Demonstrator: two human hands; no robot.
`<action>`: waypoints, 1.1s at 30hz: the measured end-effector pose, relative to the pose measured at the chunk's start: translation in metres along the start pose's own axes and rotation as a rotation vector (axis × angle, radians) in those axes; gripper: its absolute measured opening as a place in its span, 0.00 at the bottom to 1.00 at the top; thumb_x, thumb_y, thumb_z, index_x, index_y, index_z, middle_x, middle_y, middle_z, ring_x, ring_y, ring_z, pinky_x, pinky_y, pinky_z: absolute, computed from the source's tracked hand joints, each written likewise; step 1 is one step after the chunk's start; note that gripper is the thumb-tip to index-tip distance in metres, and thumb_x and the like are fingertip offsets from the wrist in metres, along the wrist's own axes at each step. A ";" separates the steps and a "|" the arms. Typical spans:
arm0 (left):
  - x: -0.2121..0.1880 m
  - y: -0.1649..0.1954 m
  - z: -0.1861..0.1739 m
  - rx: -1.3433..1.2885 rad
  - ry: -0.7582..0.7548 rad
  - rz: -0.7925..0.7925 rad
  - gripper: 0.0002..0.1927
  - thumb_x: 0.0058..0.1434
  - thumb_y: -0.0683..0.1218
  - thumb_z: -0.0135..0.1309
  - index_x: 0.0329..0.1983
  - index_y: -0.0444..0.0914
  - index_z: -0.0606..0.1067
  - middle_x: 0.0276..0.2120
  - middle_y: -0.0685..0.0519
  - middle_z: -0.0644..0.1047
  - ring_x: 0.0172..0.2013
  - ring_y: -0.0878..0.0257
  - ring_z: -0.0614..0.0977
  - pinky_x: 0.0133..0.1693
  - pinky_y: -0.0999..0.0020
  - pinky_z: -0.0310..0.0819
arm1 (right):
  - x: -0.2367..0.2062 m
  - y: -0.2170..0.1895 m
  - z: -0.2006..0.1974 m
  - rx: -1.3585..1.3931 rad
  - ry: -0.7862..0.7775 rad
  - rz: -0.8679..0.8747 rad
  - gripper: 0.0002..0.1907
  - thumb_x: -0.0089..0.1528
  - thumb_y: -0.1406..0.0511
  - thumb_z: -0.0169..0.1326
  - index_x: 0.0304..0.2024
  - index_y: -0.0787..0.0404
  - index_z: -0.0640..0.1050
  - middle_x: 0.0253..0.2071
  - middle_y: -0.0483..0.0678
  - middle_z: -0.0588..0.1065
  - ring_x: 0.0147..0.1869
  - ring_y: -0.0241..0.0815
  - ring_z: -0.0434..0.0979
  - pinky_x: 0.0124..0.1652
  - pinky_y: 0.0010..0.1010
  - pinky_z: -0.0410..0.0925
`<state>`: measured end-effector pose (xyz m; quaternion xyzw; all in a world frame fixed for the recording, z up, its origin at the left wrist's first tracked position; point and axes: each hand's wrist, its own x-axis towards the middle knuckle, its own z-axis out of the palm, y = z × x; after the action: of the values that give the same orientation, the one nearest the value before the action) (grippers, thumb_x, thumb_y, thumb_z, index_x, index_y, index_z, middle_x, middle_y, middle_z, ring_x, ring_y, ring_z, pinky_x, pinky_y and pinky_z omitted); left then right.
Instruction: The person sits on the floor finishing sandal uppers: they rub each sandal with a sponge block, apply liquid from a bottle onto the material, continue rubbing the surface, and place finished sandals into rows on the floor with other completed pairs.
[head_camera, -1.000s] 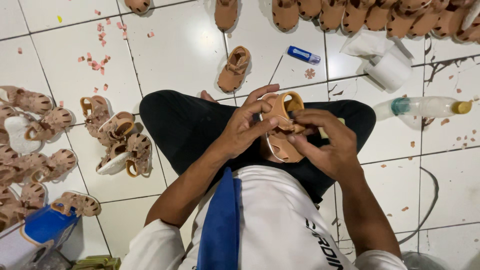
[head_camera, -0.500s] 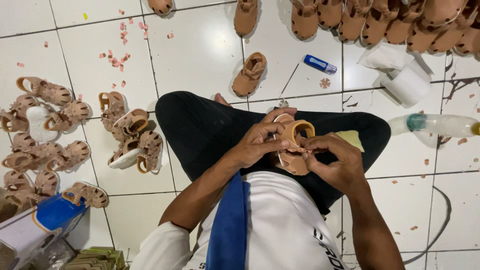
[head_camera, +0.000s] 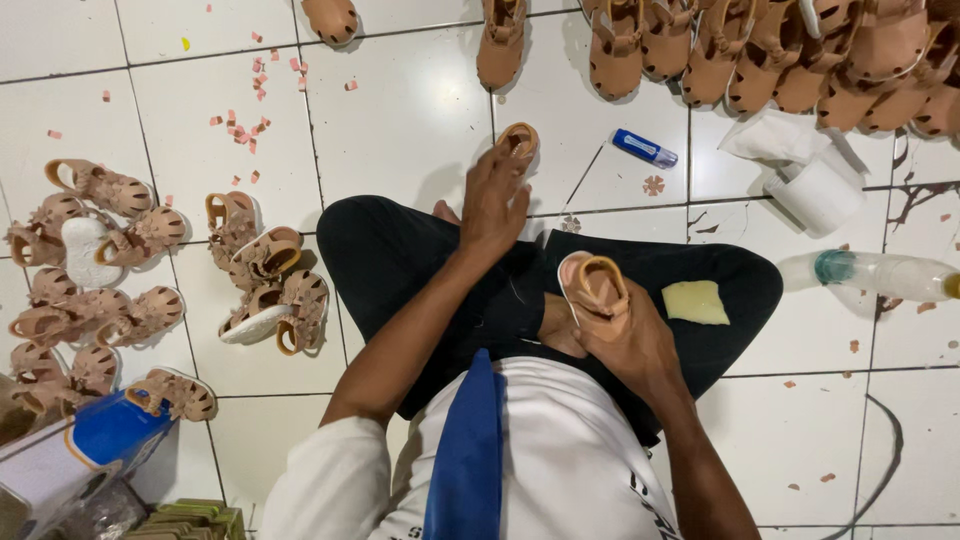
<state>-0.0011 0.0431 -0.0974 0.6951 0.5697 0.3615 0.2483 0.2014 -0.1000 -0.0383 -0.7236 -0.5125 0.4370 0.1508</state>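
Holding 1 tan sandal (head_camera: 597, 288) (right hand (head_camera: 630, 340)), left hand (head_camera: 495, 200) touching 1 sandal on the floor (head_camera: 519, 141)

From my seat the view is bright and evenly lit, light coming from overhead. The white floor tiles (head_camera: 400, 110) throw back a soft sheen but nothing blows out. I see short, soft shadows under the left hand (head_camera: 497, 195) and beside the row of sandals (head_camera: 760, 50). The hand shows slight motion blur at the fingertips. Lines bend a little toward the corners, and the blue box (head_camera: 110, 435) at the lower left looks soft.
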 end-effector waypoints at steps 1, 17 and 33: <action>0.007 -0.006 0.005 0.077 -0.056 -0.014 0.19 0.62 0.41 0.57 0.57 0.35 0.75 0.62 0.39 0.71 0.59 0.44 0.73 0.58 0.52 0.72 | -0.005 0.003 -0.003 -0.120 -0.040 0.039 0.42 0.49 0.65 0.71 0.63 0.62 0.68 0.58 0.57 0.74 0.59 0.54 0.76 0.54 0.41 0.71; 0.040 0.024 -0.010 -0.654 -0.364 -0.529 0.11 0.62 0.46 0.61 0.35 0.31 0.83 0.26 0.53 0.80 0.27 0.70 0.77 0.31 0.73 0.73 | 0.003 -0.017 -0.010 0.117 0.317 -0.449 0.20 0.61 0.70 0.63 0.56 0.68 0.78 0.51 0.55 0.78 0.49 0.45 0.82 0.48 0.32 0.75; -0.015 0.074 -0.012 -0.618 -0.224 -0.386 0.11 0.66 0.45 0.59 0.31 0.32 0.80 0.18 0.58 0.72 0.21 0.74 0.70 0.25 0.75 0.63 | 0.014 -0.062 -0.029 -0.061 0.369 -0.948 0.08 0.62 0.75 0.63 0.42 0.70 0.78 0.41 0.54 0.75 0.38 0.42 0.74 0.34 0.29 0.70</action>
<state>0.0339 0.0105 -0.0373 0.5027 0.5236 0.3844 0.5704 0.1871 -0.0547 0.0132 -0.4807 -0.7619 0.1701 0.3995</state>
